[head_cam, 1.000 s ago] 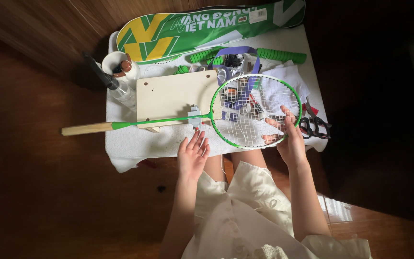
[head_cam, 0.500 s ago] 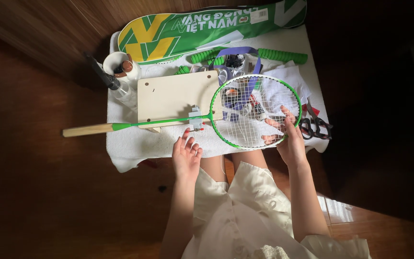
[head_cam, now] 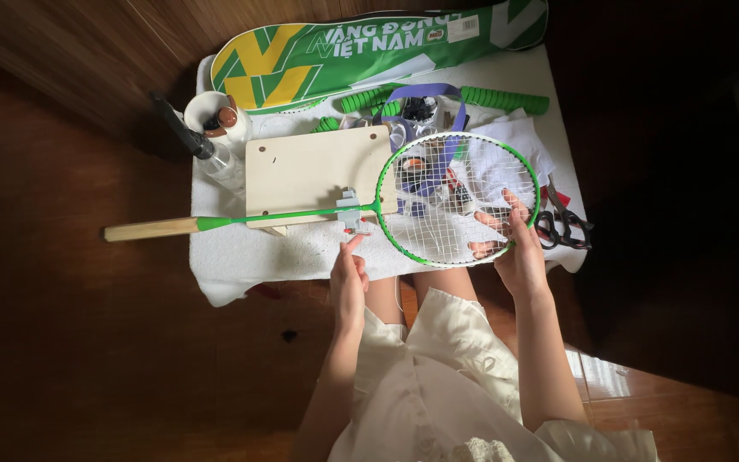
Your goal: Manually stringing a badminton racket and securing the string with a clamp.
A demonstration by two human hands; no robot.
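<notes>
Two hands at a green racket (head_cam: 318,214) laid across a white-clothed table (head_cam: 241,265), head over the near right edge. Frame gripped at its right rim by right hand (head_cam: 515,248), fingers (head_cam: 485,218) spread behind the strings. Left hand (head_cam: 348,278) loosely curled, index tip touching a small grey clamp (head_cam: 350,212) at the throat. Shaft lies over a pale board (head_cam: 310,167). Clutter under the strings hard to make out; scissors (head_cam: 562,227) partly hidden by right hand; bag (head_cam: 361,43) cut off at top

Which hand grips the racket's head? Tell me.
The right hand: its fingers curl around the green racket head's rim. The left hand only reaches toward the metal clamp.
</notes>
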